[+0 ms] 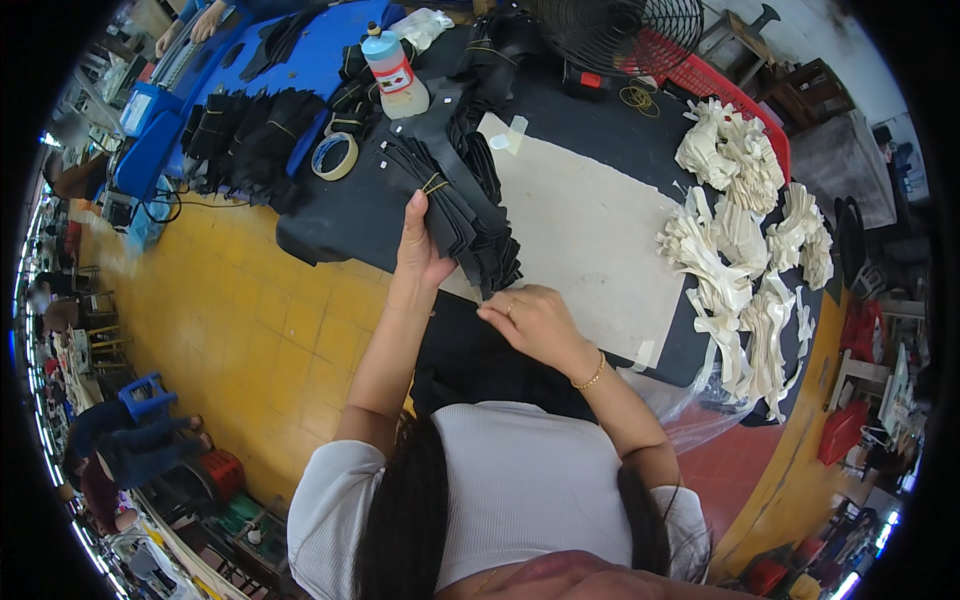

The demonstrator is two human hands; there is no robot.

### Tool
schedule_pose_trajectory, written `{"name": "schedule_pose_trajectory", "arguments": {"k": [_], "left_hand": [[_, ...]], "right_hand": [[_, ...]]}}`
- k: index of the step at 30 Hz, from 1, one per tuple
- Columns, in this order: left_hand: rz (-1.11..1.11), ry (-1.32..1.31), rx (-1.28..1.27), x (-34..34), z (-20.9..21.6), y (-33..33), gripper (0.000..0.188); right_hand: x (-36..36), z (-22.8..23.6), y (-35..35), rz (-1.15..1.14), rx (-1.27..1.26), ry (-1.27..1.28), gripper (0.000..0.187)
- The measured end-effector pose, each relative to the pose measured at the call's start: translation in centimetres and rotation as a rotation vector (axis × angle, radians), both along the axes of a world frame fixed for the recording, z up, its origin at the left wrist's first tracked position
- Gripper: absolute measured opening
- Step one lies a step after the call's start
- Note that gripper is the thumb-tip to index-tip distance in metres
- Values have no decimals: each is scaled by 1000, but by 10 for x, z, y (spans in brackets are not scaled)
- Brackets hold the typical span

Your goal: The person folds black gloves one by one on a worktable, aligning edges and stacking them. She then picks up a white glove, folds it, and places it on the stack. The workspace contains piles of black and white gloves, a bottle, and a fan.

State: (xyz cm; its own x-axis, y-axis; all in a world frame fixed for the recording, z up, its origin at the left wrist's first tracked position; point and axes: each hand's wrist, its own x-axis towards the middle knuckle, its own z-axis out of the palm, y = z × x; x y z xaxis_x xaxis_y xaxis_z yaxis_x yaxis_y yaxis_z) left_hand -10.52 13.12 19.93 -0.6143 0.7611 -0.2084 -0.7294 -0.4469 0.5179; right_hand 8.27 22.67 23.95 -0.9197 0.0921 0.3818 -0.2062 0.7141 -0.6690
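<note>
My left hand is closed round a bundle of black cut strips, its thumb lying along the near side. A thin yellowish band circles the bundle, and small white tags show near its upper end. At the bundle's lower end, my right hand pinches with thumb and forefinger; whether it grips a strip end or something smaller is hidden by the fingers. The bundle is tilted above the dark table, beside a pale sheet taped down at its corners.
Cream strip bundles lie at the right, by a red basket. A spray bottle, a tape roll and more black bundles stand or lie at the left. A black fan is at the back. Another person's hand shows far left.
</note>
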Motion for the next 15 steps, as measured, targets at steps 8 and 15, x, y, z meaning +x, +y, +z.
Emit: {"name": "schedule_pose_trajectory", "arguments": {"k": [8, 15], "left_hand": [[78, 216, -27, 22, 42, 12, 72], [4, 302, -80, 27, 67, 22, 97]], "right_hand": [[15, -22, 14, -102, 124, -55, 13], [29, -23, 49, -312, 279, -108, 11]]}}
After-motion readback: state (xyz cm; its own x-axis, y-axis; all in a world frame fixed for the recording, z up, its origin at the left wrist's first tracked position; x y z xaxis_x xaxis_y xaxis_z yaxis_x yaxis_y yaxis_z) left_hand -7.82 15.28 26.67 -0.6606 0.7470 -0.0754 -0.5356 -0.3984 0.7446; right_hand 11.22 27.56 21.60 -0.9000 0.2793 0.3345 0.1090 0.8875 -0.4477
